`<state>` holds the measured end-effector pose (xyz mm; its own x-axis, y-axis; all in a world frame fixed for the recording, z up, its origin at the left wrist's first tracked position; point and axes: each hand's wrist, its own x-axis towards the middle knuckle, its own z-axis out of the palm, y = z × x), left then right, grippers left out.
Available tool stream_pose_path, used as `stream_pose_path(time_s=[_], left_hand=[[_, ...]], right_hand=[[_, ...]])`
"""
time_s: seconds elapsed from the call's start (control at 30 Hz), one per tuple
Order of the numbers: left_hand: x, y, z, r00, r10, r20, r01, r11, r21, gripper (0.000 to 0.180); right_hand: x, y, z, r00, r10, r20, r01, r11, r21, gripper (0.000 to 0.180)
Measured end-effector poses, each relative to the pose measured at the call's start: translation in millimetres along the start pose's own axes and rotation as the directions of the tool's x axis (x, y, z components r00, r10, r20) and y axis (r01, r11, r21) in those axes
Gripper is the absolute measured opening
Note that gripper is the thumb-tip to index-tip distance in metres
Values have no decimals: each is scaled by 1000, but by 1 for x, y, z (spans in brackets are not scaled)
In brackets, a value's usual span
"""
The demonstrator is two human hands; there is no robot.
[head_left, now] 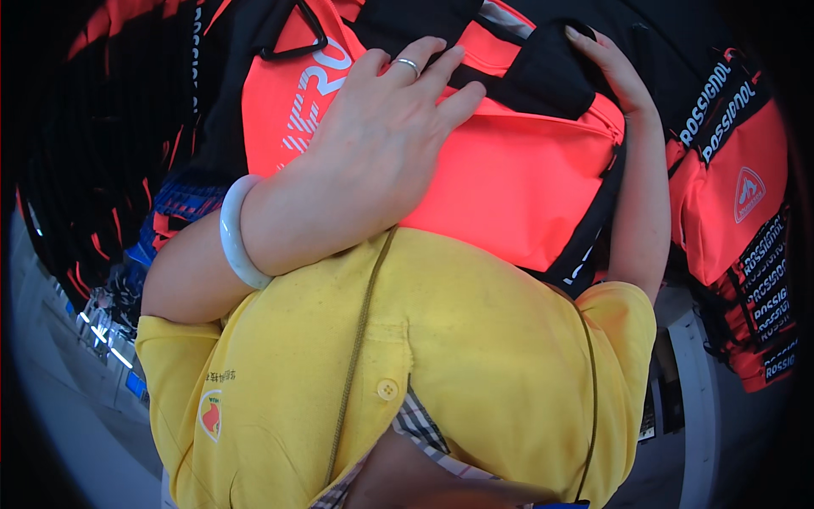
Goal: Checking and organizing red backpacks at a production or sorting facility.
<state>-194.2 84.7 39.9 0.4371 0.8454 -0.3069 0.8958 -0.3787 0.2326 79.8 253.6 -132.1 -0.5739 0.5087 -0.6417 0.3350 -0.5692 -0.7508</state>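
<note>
A bright coral-red and black bag lies against the front of my yellow shirt, with white lettering on its left part. Across its upper middle lies my left hand, with a ring and a pale bangle; its bent fingers grip the bag near a black strap and the top edge. At the bag's upper right, my right hand is closed around a wide black strap, thumb on the near side and the other fingers mostly hidden. A black plastic buckle or ring shows at the bag's upper left.
Similar red and black bags are stacked on the right. A large pile of black pieces with red edging rises on the left. Blue wrapped material shows beside my left elbow. A pale upright post stands at the lower right.
</note>
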Motion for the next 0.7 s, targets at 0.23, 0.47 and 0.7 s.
stream_pose_path(time_s=[0.23, 0.47, 0.7], left_hand=[[7, 5, 10, 999, -43, -24, 43, 999, 11, 61], [13, 6, 17, 997, -64, -45, 66, 997, 43, 59], [17, 14, 8, 1000, 14, 8, -15, 997, 71, 61]], right_hand=[[1, 17, -5, 999, 25, -22, -24, 999, 45, 34], [-13, -5, 19, 1000, 7, -7, -7, 999, 47, 36], [-13, -3, 15, 999, 24, 22, -26, 995, 93, 42]])
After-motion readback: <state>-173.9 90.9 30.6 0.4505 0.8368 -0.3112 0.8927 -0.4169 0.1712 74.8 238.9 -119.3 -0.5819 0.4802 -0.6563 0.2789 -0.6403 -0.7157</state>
